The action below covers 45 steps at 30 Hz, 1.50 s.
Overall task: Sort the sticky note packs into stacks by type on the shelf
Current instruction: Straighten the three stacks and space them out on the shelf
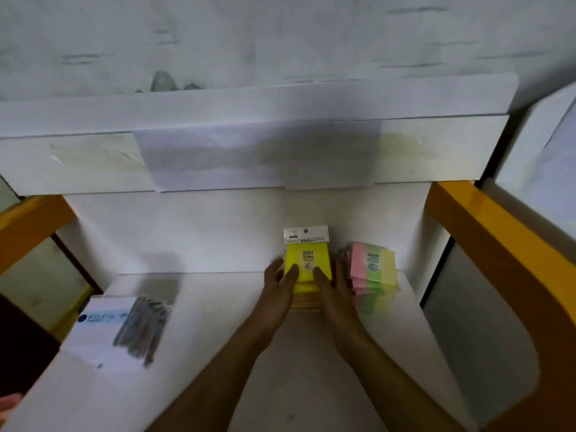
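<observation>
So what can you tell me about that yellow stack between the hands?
The yellow stack is a pile of plastic-wrapped sticky note packs lying flat on the white shelf. The top pack reads 2207 under a white header card. The left hand and right hand press its sides, fingers on top. A pink-green-yellow stack sits just right.

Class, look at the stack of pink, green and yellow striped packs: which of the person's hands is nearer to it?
Right. The right hand lies directly beside the striped stack; the left hand is across the yellow stack.
</observation>
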{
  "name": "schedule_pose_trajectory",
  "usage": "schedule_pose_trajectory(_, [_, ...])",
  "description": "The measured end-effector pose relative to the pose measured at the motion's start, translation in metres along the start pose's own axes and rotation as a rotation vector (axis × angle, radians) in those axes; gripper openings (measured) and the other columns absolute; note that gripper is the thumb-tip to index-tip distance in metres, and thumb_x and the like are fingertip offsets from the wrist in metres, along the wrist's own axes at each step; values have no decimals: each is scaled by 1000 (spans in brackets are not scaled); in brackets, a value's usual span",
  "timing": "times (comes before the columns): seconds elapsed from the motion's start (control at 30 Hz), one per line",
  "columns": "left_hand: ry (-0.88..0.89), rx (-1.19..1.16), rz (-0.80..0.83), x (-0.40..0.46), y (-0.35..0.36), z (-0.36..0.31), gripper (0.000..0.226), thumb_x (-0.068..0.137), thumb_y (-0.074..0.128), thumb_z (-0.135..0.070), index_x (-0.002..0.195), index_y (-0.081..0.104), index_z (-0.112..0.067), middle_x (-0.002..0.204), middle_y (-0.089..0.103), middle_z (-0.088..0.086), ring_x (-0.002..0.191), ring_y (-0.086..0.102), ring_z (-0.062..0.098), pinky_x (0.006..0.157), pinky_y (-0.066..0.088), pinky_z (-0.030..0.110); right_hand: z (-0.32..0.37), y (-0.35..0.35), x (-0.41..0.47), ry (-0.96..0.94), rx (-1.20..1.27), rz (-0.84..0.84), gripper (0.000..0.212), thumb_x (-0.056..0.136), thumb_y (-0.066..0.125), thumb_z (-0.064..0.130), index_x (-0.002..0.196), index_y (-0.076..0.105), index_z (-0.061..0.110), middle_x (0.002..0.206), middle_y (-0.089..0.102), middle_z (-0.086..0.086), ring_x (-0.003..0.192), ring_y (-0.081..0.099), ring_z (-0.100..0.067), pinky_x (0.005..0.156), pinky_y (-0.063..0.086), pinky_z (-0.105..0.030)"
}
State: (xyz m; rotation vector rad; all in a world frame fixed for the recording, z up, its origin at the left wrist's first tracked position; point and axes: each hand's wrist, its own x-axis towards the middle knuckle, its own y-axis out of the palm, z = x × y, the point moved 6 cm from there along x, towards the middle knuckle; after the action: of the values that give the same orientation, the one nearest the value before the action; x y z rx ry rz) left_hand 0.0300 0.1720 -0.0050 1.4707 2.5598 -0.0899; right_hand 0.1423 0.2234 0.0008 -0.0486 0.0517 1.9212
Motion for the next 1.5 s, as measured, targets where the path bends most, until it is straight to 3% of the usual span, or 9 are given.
schedule_pose_trajectory(0.13, [-62, -39, 35, 9, 0, 8, 44, 95, 52, -37, 136, 46, -21, 130, 62, 8, 111, 65, 25, 98, 50, 49, -9, 5, 4, 37, 79, 27, 33, 99, 48, 29, 131, 43, 36, 121, 51, 18, 99, 53, 2, 84, 43, -18])
schedule_pose_trajectory(0.5, [-57, 31, -15, -12, -52, 13, 37, 97, 46, -34, 128, 56, -16, 122, 66, 8, 107, 65, 21, 99, 49, 43, -34, 60, -23, 86, 211, 155, 46, 98, 48, 31, 143, 39, 32, 132, 60, 4, 113, 62, -11, 99, 50, -31])
schedule_pose_trajectory(0.6, [-64, 69, 37, -18, -60, 1, 32, 100, 41, -26, 123, 58, -11, 120, 67, 9, 98, 67, 19, 82, 54, 26, -30, 58, -18, 109, 257, 175, 51, 95, 53, 30, 144, 37, 25, 140, 53, 0, 117, 60, -15, 92, 52, -28])
schedule_pose_trajectory(0.77, [-279, 1, 92, -17, -65, 10, 46, 93, 37, -63, 99, 66, -28, 77, 75, -15, 69, 70, -1, 66, 48, 22, -28, 51, -2, 287, 198, 182, 61, 82, 55, 64, 132, 51, 29, 125, 65, 2, 107, 65, -18, 86, 54, -36])
schedule_pose_trajectory(1.0, [-374, 117, 92, -14, -63, 1, 63, 74, 56, -74, 103, 72, -20, 93, 77, 2, 87, 72, 16, 74, 54, 28, -22, 61, -5, 384, 215, 270, 39, 92, 55, 43, 121, 60, 17, 112, 70, -6, 89, 68, -18, 63, 51, -26])
schedule_pose_trajectory(1.2, [-307, 133, 99, -15, -61, 4, 58, 75, 66, -62, 102, 72, -11, 93, 77, 3, 80, 73, 12, 66, 53, 22, -28, 61, -11, 248, 160, 254, 38, 97, 48, 39, 129, 54, 20, 124, 65, -7, 108, 65, -21, 90, 53, -36])
schedule_pose_trajectory(1.3, [-176, 120, 146, -19, -61, 10, 52, 76, 74, -49, 112, 69, -12, 104, 75, 5, 95, 72, 17, 85, 56, 32, -28, 57, -26, 129, 168, 277, 30, 97, 48, 32, 126, 54, 24, 124, 65, -1, 102, 67, -7, 83, 54, -21])
schedule_pose_trajectory(1.37, [-81, 111, 151, -24, -62, 17, 64, 67, 81, -43, 121, 62, -13, 115, 71, 9, 101, 70, 21, 91, 56, 40, -29, 53, -42, 47, 202, 299, 42, 92, 52, 33, 133, 48, 26, 127, 62, 6, 103, 64, 3, 78, 50, -11])
schedule_pose_trajectory(1.5, [78, 136, 199, -37, -71, 34, 101, 53, 92, -40, 136, 40, -15, 127, 63, 8, 109, 67, 20, 83, 57, 36, -34, 34, -61, -112, 174, 340, 77, 73, 76, 39, 138, 39, 22, 130, 61, 6, 118, 60, -11, 86, 52, -21])
